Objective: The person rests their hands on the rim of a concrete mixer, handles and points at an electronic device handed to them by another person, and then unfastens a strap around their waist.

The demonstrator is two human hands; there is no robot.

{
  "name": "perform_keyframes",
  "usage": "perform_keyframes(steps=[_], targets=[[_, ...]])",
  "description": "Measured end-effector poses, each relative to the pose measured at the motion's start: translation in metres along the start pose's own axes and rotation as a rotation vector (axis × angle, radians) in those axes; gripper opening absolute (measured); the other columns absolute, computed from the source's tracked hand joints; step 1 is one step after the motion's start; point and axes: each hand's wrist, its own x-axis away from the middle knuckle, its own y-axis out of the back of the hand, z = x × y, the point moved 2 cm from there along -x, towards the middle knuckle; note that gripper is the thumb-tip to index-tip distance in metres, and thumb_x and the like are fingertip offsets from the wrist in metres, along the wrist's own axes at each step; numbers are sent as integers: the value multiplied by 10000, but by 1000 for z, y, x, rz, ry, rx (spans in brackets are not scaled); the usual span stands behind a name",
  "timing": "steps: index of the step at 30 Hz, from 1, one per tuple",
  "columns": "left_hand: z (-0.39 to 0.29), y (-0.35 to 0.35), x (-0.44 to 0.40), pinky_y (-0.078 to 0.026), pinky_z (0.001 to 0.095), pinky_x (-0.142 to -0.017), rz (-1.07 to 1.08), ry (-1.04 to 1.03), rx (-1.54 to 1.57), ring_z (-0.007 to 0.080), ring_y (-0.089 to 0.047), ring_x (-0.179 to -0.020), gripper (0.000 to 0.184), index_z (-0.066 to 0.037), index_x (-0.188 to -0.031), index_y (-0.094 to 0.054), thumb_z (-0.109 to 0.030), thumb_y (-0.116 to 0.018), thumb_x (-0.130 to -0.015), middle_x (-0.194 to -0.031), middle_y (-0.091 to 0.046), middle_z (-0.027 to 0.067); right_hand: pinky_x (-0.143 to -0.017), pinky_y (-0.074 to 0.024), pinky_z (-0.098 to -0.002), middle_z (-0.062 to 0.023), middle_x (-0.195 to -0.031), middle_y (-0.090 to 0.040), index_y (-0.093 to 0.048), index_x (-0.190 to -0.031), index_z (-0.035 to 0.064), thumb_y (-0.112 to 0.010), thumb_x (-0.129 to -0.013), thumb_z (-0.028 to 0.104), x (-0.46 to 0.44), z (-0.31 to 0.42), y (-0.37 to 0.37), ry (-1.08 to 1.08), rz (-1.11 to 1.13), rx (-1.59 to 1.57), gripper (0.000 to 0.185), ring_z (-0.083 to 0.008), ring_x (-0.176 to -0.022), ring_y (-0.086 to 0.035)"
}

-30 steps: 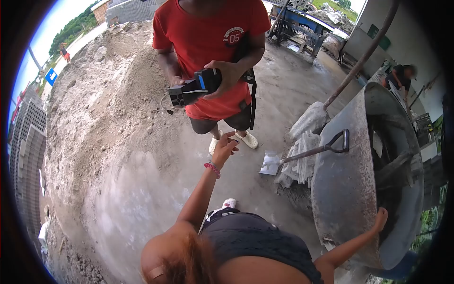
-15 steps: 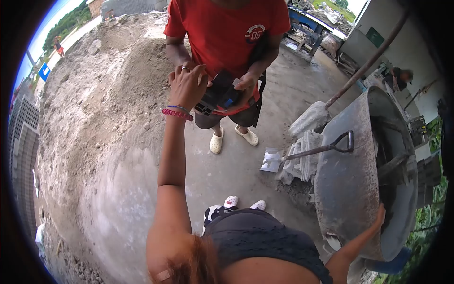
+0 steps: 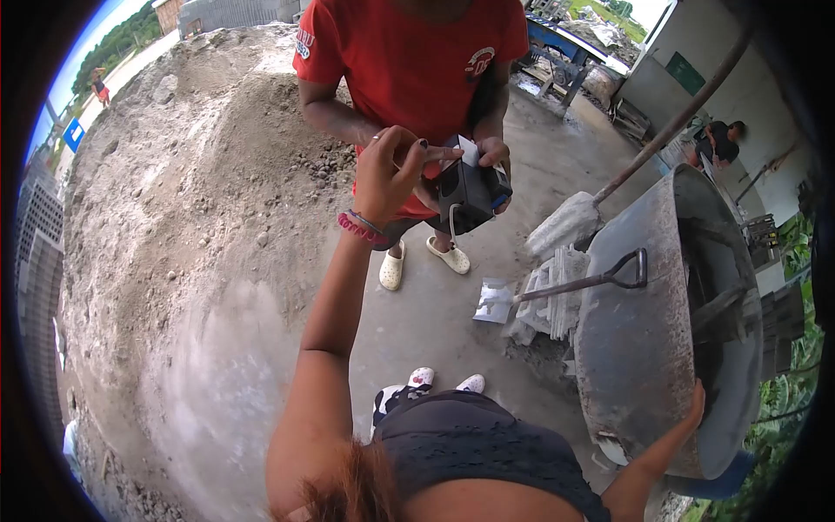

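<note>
My left hand (image 3: 389, 174), with a ring and beaded bracelets at the wrist, reaches forward with loosely bent fingers and holds nothing visible. It is beside a black boxy device (image 3: 467, 191) with a white patch on top and a pale cable. A person in a red shirt (image 3: 417, 70) holds the device in both hands; a finger touches near the white patch, its owner unclear where the hands overlap. Low on the right, my right hand (image 3: 693, 411) rests along the rim of a large rusty metal drum (image 3: 631, 348), its fingers extended and partly hidden.
A shovel (image 3: 574, 285) leans at the drum beside caked blocks (image 3: 554, 304). Behind them a long pole (image 3: 670, 122) slants upward. A sand heap (image 3: 191, 174) spreads across the left. Another person (image 3: 720, 142) bends near the right wall; someone else (image 3: 100, 89) is far left.
My left hand first rose toward the device, then shifted slightly right. The other person has turned the device and moved it to the right. My right hand stays at the drum's rim.
</note>
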Motion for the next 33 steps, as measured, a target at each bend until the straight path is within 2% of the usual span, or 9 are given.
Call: perform_keyframes(steps=[4, 5, 8, 11, 15, 18, 24, 27, 33], targets=[[22, -39, 52, -413, 218, -513, 214, 538, 518, 84, -566, -583, 344, 27, -731, -614, -259, -517, -896, -622, -599, 44, -878, -416, -390, -188, -1067, -619, -600, -1105, -6, -426, -894, 342, 7, -5, 1, -10, 3, 11, 443, -316, -1001, -580], [40, -53, 65, -426, 218, -497, 266, 558, 322, 103, -589, -589, 433, 17, -797, -619, -373, -471, -917, -672, -620, 37, -879, -416, -390, -189, -1068, -618, -600, -1106, -6, -428, -893, 341, 12, -8, 1, -17, 3, 11, 442, -316, -1002, -580], [52, -69, 85, -484, 254, -563, 382, 905, 694, 163, -640, -684, 619, -42, -1046, -573, -605, -369, -889, -809, -637, 58, -882, -415, -390, -190, -1071, -617, -598, -1109, -6, -433, -890, 337, 26, -25, -3, -38, 9, 6, 439, -319, -1005, -578], [45, -81, 80, -470, 268, -541, 341, 870, 950, 185, -640, -758, 712, -48, -1125, -562, -658, -295, -873, -906, -638, 76, -886, -415, -390, -191, -1073, -616, -596, -1112, -5, -439, -887, 334, 40, -38, -1, -58, 14, 13, 436, -322, -1009, -576], [32, -108, 74, -508, 372, -776, 304, 997, 1547, 287, -619, -973, 641, -36, -1201, -510, -584, -454, -874, -1058, -615, 134, -890, -414, -390, -192, -1077, -614, -594, -1116, -4, -447, -883, 329, 48, -45, 1, -69, 16, 20, 432, -326, -1014, -573], [21, -119, 71, -501, 402, -835, 78, 1030, 1841, 295, -606, -975, 603, -21, -1169, -505, -493, -627, -815, -1061, -613, 133, -893, -413, -389, -193, -1080, -613, -593, -1118, -4, -452, -880, 325, 51, -49, -1, -73, 13, 29, 430, -329, -1017, -571], [33, -126, 84, -482, 392, -882, 50, 1070, 1799, 300, -606, -995, 584, 5, -1191, -489, -420, -651, -825, -1087, -607, 155, -900, -412, -389, -195, -1085, -610, -589, -1124, -3, -464, -874, 318, 47, -53, -6, -76, -4, 42, 426, -334, -1024, -567], [35, -111, 91, -483, 366, -886, 125, 1031, 1489, 274, -618, -963, 561, 20, -1173, -487, -384, -663, -825, -1051, -625, 136, -904, -412, -389, -196, -1088, -609, -588, -1127, -3, -469, -871, 314, 40, -50, -5, -77, -9, 67, 424, -337, -1028, -566], [23, -115, 108, -454, 257, -725, 40, 908, 1028, 127, -589, -792, 452, -21, -1046, -547, -329, -722, -767, -925, -629, 62, -910, -411, -389, -198, -1094, -606, -584, -1133, -2, -481, -866, 306, 10, -23, 1, -57, -20, 213, 421, -343, -1035, -562]])
